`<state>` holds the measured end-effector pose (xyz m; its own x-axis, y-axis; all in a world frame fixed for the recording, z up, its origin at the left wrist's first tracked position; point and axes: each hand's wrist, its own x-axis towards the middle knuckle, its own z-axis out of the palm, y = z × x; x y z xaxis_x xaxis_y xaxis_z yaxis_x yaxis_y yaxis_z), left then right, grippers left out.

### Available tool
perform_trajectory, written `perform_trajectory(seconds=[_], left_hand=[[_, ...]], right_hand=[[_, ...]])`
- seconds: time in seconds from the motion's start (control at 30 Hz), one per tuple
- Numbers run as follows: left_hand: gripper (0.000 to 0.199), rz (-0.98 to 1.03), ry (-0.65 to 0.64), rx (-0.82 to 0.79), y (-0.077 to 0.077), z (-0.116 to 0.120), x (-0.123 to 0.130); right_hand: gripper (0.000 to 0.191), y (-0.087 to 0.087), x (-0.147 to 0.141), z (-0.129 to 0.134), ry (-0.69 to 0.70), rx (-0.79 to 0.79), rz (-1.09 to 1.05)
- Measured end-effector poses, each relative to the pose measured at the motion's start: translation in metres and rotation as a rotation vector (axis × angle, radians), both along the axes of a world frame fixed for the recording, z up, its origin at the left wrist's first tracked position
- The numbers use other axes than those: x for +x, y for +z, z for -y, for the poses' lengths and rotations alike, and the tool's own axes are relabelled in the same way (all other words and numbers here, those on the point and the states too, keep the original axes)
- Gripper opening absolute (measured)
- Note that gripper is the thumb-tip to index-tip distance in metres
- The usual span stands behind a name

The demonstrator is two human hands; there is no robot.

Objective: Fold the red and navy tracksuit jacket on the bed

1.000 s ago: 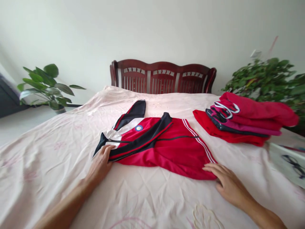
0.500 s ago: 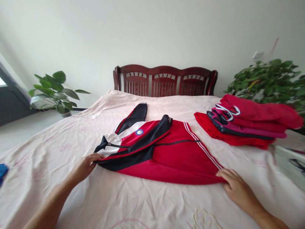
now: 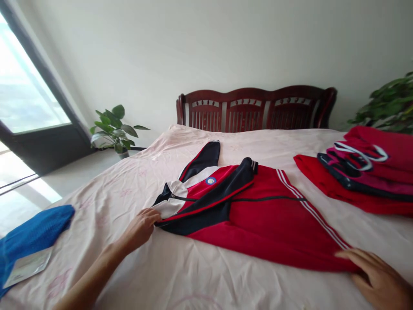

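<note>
While pot [image 3: 123, 155] holds plant [image 3: 113, 122], left hand [image 3: 142, 226] pinches jacket [image 3: 274, 228]; right hand [image 3: 379, 273]: grip unclear

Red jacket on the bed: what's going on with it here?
A person has both hands on the jacket, which lies front up on the bed. The left hand grips its near shoulder; the right hand is at the near hem corner. The near sleeve lies across the front, while the far sleeve points away. Stacked clothes sit on the right, a blue cloth on the left.
</note>
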<state>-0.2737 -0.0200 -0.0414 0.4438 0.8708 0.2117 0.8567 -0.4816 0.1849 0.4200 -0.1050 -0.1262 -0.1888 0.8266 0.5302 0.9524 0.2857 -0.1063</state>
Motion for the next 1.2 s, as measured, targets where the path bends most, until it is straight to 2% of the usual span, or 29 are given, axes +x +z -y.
perform_trajectory(seconds=[0.13, 0.2, 0.33, 0.43, 0.53, 0.63, 0.7, 0.8, 0.9, 0.97, 1.07, 1.13, 1.2], left_hand=[[0.031, -0.105, 0.061, -0.072, 0.024, 0.011, 0.017], [0.039, -0.076, 0.116, -0.076, 0.027, 0.009, 0.036], [0.055, 0.046, 0.219, -0.159, 0.016, -0.011, 0.089], [0.050, 0.117, 0.253, -0.220, 0.006, -0.029, 0.117], [0.036, 0.273, 0.308, -0.219, 0.000, -0.043, 0.117], [0.041, 0.479, 0.417, -0.148, -0.005, -0.050, 0.099], [0.043, 0.536, 0.474, -0.098, -0.009, -0.052, 0.088], [0.045, 0.453, 0.480, -0.068, -0.016, -0.050, 0.080], [0.046, 0.274, 0.483, -0.043, -0.019, -0.048, 0.078], [0.045, 0.179, 0.496, -0.030, -0.019, -0.046, 0.078], [0.045, 0.103, 0.504, -0.038, -0.014, -0.044, 0.078], [0.045, 0.077, 0.511, -0.042, -0.011, -0.042, 0.080], [0.043, 0.065, 0.519, -0.037, -0.008, -0.039, 0.082]], right_hand=[[0.044, 0.015, -0.020, 0.005, 0.009, -0.010, -0.063], [0.042, 0.029, -0.034, 0.006, 0.015, -0.027, -0.052], [0.037, 0.049, -0.053, 0.003, -0.011, -0.090, -0.029], [0.036, 0.058, -0.054, -0.003, -0.045, -0.139, -0.063], [0.033, 0.073, -0.051, -0.019, -0.111, -0.224, -0.128], [0.035, 0.094, -0.053, -0.051, -0.209, -0.291, -0.072], [0.037, 0.104, -0.060, -0.078, -0.278, -0.325, 0.026], [0.035, 0.100, -0.072, -0.114, -0.243, -0.360, 0.131], [0.026, 0.085, -0.081, -0.129, -0.138, -0.300, 0.168], [0.023, 0.079, -0.084, -0.128, -0.143, -0.240, 0.192], [0.031, 0.075, -0.090, -0.119, -0.190, -0.113, 0.203], [0.040, 0.069, -0.094, -0.112, -0.165, -0.053, 0.172], [0.046, 0.059, -0.096, -0.108, -0.104, -0.079, 0.155]])
